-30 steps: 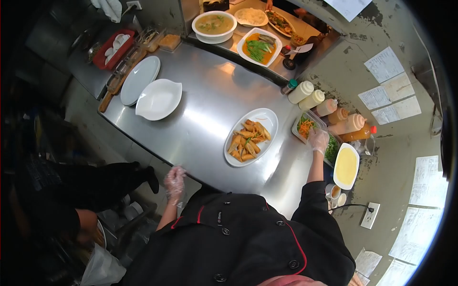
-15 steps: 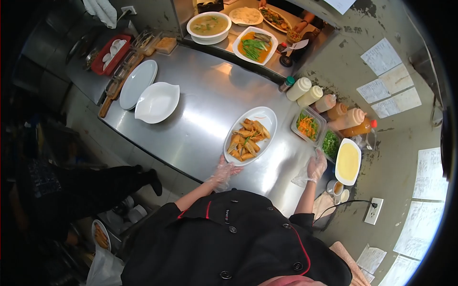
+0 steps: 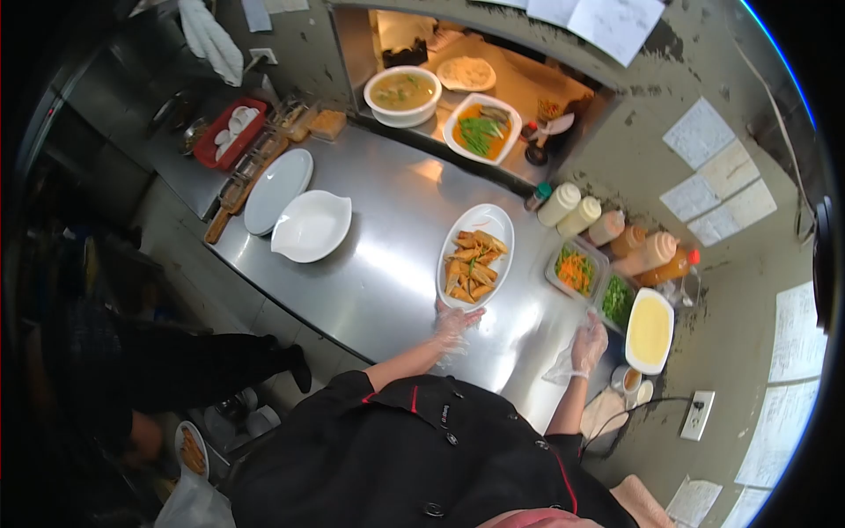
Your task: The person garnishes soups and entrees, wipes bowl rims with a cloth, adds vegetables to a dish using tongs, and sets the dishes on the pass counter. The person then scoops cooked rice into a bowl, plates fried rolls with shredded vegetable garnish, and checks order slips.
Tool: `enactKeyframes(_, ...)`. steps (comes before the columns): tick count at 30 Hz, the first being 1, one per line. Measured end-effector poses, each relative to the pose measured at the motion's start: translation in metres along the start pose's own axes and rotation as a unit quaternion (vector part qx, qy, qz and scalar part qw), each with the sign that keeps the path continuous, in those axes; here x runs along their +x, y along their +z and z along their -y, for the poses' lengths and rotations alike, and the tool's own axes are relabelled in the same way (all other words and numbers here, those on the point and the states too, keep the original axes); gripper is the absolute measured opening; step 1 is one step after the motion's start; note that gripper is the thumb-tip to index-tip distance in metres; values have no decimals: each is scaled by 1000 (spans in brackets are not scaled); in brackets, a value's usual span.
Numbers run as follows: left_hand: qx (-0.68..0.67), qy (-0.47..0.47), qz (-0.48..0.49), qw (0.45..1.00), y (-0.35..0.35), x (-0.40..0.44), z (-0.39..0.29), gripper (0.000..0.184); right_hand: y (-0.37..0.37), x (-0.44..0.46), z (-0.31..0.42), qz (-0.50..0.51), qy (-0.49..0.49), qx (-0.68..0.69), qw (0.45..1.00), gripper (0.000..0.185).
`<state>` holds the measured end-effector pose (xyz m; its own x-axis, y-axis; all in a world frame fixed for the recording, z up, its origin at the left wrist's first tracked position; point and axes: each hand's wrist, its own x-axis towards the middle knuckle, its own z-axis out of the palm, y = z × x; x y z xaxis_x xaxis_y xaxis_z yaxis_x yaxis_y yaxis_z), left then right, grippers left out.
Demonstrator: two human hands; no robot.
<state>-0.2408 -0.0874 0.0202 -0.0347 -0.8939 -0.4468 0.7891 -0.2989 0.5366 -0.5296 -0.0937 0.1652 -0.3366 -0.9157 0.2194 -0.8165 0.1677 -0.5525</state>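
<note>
An oval white plate (image 3: 490, 219) holds a heap of golden-brown fried roll pieces with a few shreds on top. My left hand (image 3: 457, 324), in a clear plastic glove, grips the plate's near end at the rim. My right hand (image 3: 588, 343), also gloved, hovers beside the tub of chopped greens (image 3: 617, 304). Its fingers are bunched together, and what they hold, if anything, is too small to make out. Just beyond sits a clear tub of shredded carrot and greens (image 3: 575, 269). At its right stands a white dish of yellow liquid (image 3: 650, 330).
Squeeze bottles (image 3: 578, 216) line the wall. A white bowl (image 3: 312, 226) and oval plates (image 3: 278, 191) stand left on the steel counter (image 3: 387, 198). Soup (image 3: 403, 91) and a vegetable dish (image 3: 482, 130) occupy the pass-through. Another person (image 3: 176, 361) is at lower left.
My left hand has slid the oval plate slightly away from me and turned it a little. In the pass-through, another person's hands and a filled oval dish are gone. The camera view has shifted.
</note>
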Motion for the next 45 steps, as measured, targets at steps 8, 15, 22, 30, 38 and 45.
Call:
enactKeyframes(8, -45, -125, -24, 991, -8, 43, -48, 53, 49, -4, 34, 102, 5, 312, 945, 27)
enactKeyframes(15, 70, 5, -102, 992, 10, -68, -90, 35, 84, -51, 130, 288, -157, 285, 901, 13)
enactKeyframes(22, 106, 112, -244, 957, -74, -155, -112, 23, 117, -108, 176, 438, -113, 381, 806, 25)
enactKeyframes(30, 259, 53, -85, 961, -63, -255, -131, 41, 149, -149, 237, 530, -224, 338, 745, 12)
enactKeyframes(38, 507, 243, -180, 807, -6, -307, -158, 40, 109, -209, 335, 689, -105, 372, 613, 34)
enactKeyframes(45, 552, 365, -193, 724, -52, -318, -145, 24, 111, -263, 367, 789, -53, 360, 495, 58)
